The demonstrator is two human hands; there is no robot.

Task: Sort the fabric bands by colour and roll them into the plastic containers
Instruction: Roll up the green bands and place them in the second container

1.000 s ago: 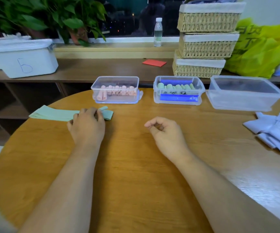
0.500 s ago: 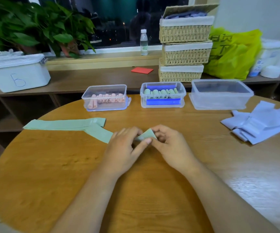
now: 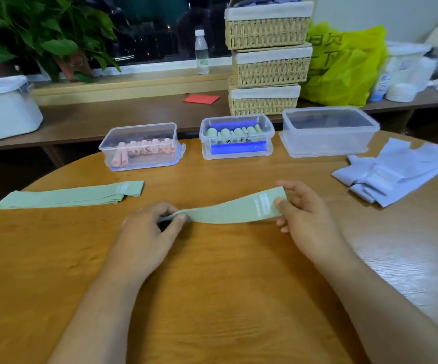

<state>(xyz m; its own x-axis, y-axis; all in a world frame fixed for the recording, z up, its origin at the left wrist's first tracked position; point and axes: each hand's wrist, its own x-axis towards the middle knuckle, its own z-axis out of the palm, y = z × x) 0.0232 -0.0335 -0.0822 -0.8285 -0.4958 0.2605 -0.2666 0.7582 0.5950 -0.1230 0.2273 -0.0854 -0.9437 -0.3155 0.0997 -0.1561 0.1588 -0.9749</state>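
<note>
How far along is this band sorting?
Done: pink rolls sit in the left container, green rolls in the middle container. In hand: left hand and right hand hold one green band. Left: flat green bands, the lilac pile; the third container looks empty.

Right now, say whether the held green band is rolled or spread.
Spread, not rolled: the green band runs as a long strip between the left hand and the right hand, each pinching one end.

No marking reads in full. White print on the lifted green band (image 3: 233,210) and black characters on the middle container (image 3: 269,143) are too blurred to make out. The yellow bag (image 3: 343,67) bears large green characters broken by creases, and the white bin (image 3: 5,114) bears a blue hand-drawn loop.
</note>
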